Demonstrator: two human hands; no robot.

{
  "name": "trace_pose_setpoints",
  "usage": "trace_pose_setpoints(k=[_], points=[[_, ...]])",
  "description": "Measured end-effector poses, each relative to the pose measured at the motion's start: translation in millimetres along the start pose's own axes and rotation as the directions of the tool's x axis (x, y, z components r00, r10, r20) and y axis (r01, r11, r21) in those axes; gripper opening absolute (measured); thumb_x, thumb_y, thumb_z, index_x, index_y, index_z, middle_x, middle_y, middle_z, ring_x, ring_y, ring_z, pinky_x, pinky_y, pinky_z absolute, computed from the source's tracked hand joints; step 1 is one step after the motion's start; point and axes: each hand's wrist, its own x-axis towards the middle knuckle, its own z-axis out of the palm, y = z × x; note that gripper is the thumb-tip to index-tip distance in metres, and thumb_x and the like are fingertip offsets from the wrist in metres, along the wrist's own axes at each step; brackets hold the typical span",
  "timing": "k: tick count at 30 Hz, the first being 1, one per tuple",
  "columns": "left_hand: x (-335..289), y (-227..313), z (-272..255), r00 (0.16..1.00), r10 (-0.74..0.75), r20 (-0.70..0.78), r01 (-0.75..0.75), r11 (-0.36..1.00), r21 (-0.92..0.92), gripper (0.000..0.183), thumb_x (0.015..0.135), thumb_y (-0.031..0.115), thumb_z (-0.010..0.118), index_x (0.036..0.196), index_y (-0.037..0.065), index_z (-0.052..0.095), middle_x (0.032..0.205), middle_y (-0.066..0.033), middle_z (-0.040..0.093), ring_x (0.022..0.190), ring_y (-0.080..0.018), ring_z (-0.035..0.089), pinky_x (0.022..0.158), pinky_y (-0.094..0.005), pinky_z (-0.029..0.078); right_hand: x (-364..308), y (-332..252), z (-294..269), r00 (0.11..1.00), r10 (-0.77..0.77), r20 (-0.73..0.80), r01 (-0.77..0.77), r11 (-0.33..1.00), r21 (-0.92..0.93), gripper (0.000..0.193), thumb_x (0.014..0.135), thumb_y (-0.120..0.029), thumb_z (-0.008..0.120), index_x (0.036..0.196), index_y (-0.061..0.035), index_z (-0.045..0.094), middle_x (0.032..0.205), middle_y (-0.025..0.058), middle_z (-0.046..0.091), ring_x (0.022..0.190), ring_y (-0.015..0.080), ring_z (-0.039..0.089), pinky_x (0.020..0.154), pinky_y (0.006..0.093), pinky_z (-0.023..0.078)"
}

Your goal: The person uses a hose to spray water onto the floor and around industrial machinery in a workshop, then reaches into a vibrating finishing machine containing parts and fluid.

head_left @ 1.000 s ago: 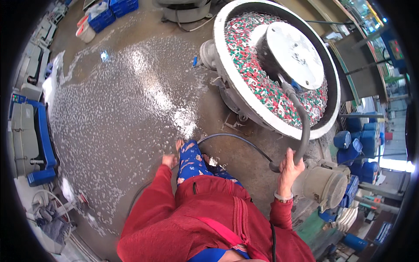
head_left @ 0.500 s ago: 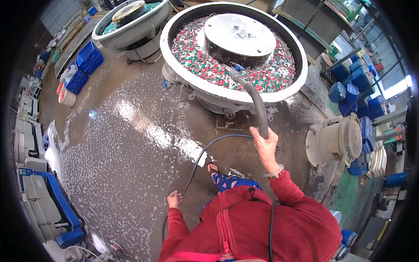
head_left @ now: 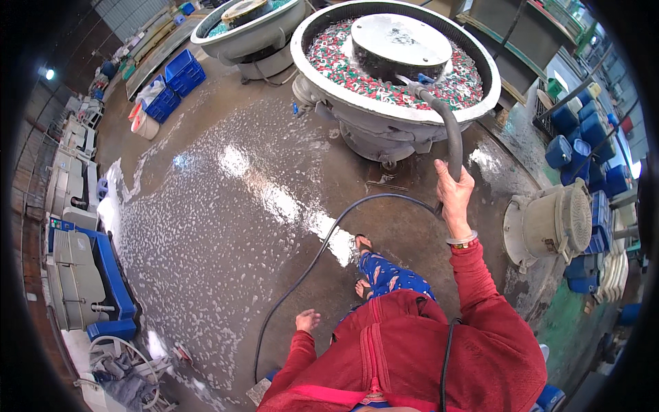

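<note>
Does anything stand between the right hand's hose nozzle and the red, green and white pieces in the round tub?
Nothing visible does: the hose runs from the right hand across the tub's white rim, its nozzle over the pieces; whether they touch is unclear.

Right hand (head_left: 454, 191) reaches forward, closed; left hand (head_left: 307, 320) hangs, loosely curled.

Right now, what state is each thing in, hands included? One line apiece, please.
Right hand: closed around the gray hose
Gray hose: bent, its end over the near bowl; flow unclear
Near bowl: uncovered, holding red, green and white pieces
Far bowl: uncovered, holding teal pieces
Left hand: empty, fingers loosely bent
Floor: wet, foam-spotted
</note>
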Motion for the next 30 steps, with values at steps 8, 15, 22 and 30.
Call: trace_pose_setpoints(k=[8, 15, 22, 30], points=[[-9, -41, -13, 0.993, 0.073, -0.088, -0.081, 0.993, -0.088, 0.033, 0.083, 0.004, 0.044, 0.116, -0.001, 0.045, 0.083, -0.0118, 0.062, 0.062, -0.0185, 0.060, 0.052, -0.0300, 0.049, -17, 6, -23, 0.997, -0.075, 0.034, 0.076, 0.997, -0.024, 0.017, 0.077, -0.017, 0.067, 0.071, -0.0051, 0.057, 0.055, -0.0091, 0.044, 0.047, -0.0004, 0.034, 0.040, 0.0179, 0.025], [-39, -31, -5, 0.983, 0.124, -0.133, -0.104, 0.984, 0.146, 0.032, 0.083, 0.004, 0.043, 0.115, -0.001, 0.046, 0.081, -0.0129, 0.062, 0.062, -0.0207, 0.060, 0.049, -0.0313, 0.050, -7, 17, -44, 0.996, -0.086, 0.019, 0.087, 0.996, -0.022, 0.016, 0.077, -0.016, 0.068, 0.071, -0.0064, 0.056, 0.053, -0.0094, 0.042, 0.043, -0.0008, 0.032, 0.038, 0.0176, 0.022], [-13, 9, 60, 0.988, 0.137, -0.076, -0.127, 0.984, 0.127, 0.030, 0.084, 0.006, 0.044, 0.113, 0.000, 0.047, 0.080, -0.0117, 0.062, 0.062, -0.0198, 0.060, 0.050, -0.0305, 0.049, 33, -8, -122, 0.996, 0.092, -0.004, -0.092, 0.995, 0.031, 0.017, 0.077, -0.015, 0.067, 0.070, -0.0055, 0.055, 0.052, -0.0091, 0.042, 0.042, -0.0010, 0.033, 0.037, 0.0178, 0.023], [-4, 67, 180, 0.948, 0.315, 0.047, -0.318, 0.941, 0.117, 0.028, 0.085, 0.008, 0.045, 0.111, 0.000, 0.051, 0.082, -0.0099, 0.063, 0.064, -0.0148, 0.060, 0.053, -0.0262, 0.049, 88, -12, -197, 0.994, 0.100, 0.049, -0.100, 0.995, 0.003, 0.022, 0.076, -0.020, 0.068, 0.069, -0.0060, 0.053, 0.049, -0.0087, 0.040, 0.038, -0.0005, 0.031, 0.034, 0.0185, 0.020]])
